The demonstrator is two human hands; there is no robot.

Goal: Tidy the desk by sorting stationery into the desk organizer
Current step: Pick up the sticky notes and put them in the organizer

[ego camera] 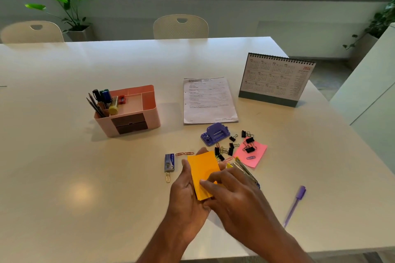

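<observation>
You are cradling the orange notes (203,168) in your left hand (188,190), with your right hand (233,196) pinching their near edge, right of the organizer (128,111) and nearer you. Markers (104,97) are standing in it already. Clips (249,144), punch (214,134), staple box (169,162), pink note (256,156) and pen (296,203) are lying unsorted to its right. Nothing seems to be blocking the way.
</observation>
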